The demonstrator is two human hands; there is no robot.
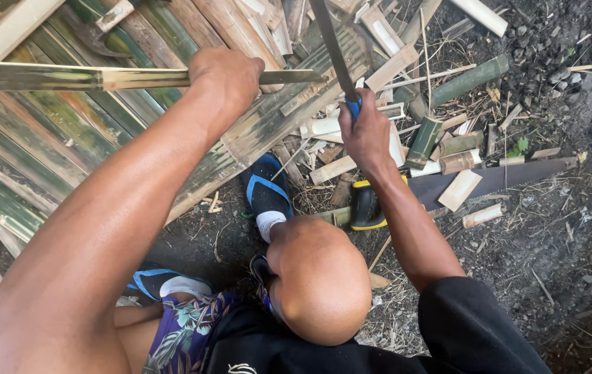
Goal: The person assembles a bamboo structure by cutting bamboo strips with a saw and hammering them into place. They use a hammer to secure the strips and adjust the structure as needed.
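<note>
Splitting bamboo over a littered dirt floor

The left hand (226, 73) is clamped on a long, flat, green-streaked bamboo strip (67, 77) held level; the right hand (365, 131) is clamped on a blue-handled long dark blade (330, 45) crossing the strip's end.

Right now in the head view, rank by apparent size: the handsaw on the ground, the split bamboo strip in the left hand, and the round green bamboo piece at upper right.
1. Split bamboo strip, though it lies nearer the camera.
2. Handsaw.
3. Round green bamboo piece, clearly smallest.
</note>
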